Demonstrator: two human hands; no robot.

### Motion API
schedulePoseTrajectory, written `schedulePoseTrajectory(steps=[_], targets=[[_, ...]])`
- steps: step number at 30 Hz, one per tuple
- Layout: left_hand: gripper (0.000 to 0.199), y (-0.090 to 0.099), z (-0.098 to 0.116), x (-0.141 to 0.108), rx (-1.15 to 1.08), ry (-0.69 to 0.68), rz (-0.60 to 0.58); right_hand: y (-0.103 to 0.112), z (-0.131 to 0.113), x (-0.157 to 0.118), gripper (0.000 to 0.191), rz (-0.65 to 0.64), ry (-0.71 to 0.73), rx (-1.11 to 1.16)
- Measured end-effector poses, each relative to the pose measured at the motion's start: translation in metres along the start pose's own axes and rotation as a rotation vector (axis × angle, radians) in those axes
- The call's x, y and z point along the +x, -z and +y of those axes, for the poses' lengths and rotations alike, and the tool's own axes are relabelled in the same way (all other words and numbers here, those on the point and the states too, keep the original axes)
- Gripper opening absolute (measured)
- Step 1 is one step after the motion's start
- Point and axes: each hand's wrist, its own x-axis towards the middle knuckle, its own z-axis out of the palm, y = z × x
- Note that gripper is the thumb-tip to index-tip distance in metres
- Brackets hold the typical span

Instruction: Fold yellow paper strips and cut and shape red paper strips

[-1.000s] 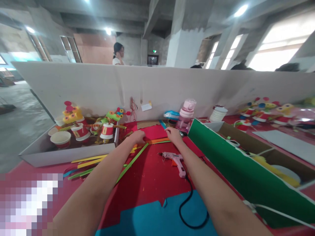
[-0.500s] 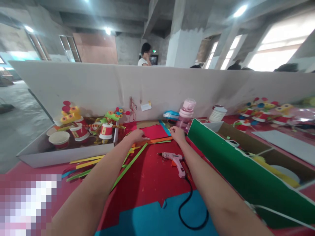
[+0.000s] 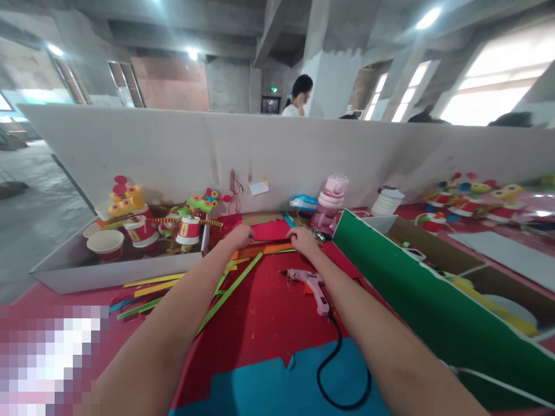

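Observation:
Both hands reach to the back of the red table. My left hand point(image 3: 243, 236) has its fingers closed on the left end of a red paper piece point(image 3: 271, 231). At the paper's right end, my right hand point(image 3: 301, 238) pinches its edge. Orange strips point(image 3: 264, 249) lie just below the paper, between the hands. A pink glue gun point(image 3: 310, 284) with a black cord rests in front of my right hand. Green strips point(image 3: 229, 294) and yellow strips point(image 3: 158, 286) lie near my left forearm.
A white box point(image 3: 117, 276) with paper-cup figures stands at left. On the right is a green-sided box point(image 3: 390, 277). A pink bottle point(image 3: 330, 202) stands at the back against a white partition point(image 3: 173, 150). Blue sheet point(image 3: 260, 384) lies in front. Beyond the partition is a person point(image 3: 299, 95).
My right hand has moved slightly left and now grips the red paper, whose right end is lifted. The person behind the partition has moved right.

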Motion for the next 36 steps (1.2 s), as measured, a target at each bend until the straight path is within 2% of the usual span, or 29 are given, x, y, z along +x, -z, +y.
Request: schedulePoseTrajectory(steps=[2, 4, 7, 10, 12, 16, 19, 21, 25, 28, 31, 36], targets=[[0.019, -0.002, -0.004, 0.002, -0.025, 0.029, 0.025, -0.001, -0.004, 0.001, 0.029, 0.084, 0.007, 0.018], [0.019, -0.004, -0.008, 0.006, -0.048, 0.062, 0.051, 0.000, -0.003, 0.003, 0.033, 0.267, -0.049, 0.083], [0.019, -0.008, -0.013, 0.009, -0.081, 0.096, 0.078, 0.003, 0.008, 0.009, 0.034, 0.518, -0.287, 0.258], [0.021, -0.010, -0.017, 0.009, -0.106, 0.107, 0.092, 0.006, 0.027, 0.012, 0.036, 0.581, -0.488, 0.313], [0.021, -0.010, -0.017, 0.008, -0.113, 0.111, 0.099, 0.007, 0.038, 0.011, 0.038, 0.583, -0.515, 0.295], [0.021, -0.008, -0.015, 0.005, -0.113, 0.122, 0.109, 0.004, 0.040, 0.002, 0.032, 0.477, -0.432, 0.266], [0.023, -0.006, -0.012, 0.003, -0.106, 0.120, 0.106, -0.001, 0.026, 0.000, 0.025, 0.343, -0.271, 0.270], [0.023, -0.004, -0.010, 0.002, -0.098, 0.116, 0.100, -0.004, 0.014, 0.003, 0.028, 0.278, -0.178, 0.200], [0.024, -0.001, -0.008, 0.000, -0.073, 0.114, 0.086, -0.007, 0.000, 0.010, 0.030, 0.007, -0.057, -0.084], [0.023, -0.001, -0.007, 0.000, -0.055, 0.112, 0.080, -0.007, -0.002, 0.010, 0.028, -0.176, 0.065, -0.103], [0.022, -0.003, -0.005, 0.000, -0.046, 0.109, 0.074, -0.005, -0.003, 0.006, 0.037, -0.239, 0.146, -0.138], [0.023, -0.004, -0.005, -0.002, -0.037, 0.117, 0.049, -0.002, -0.011, 0.008, 0.019, -0.246, 0.161, -0.219]])
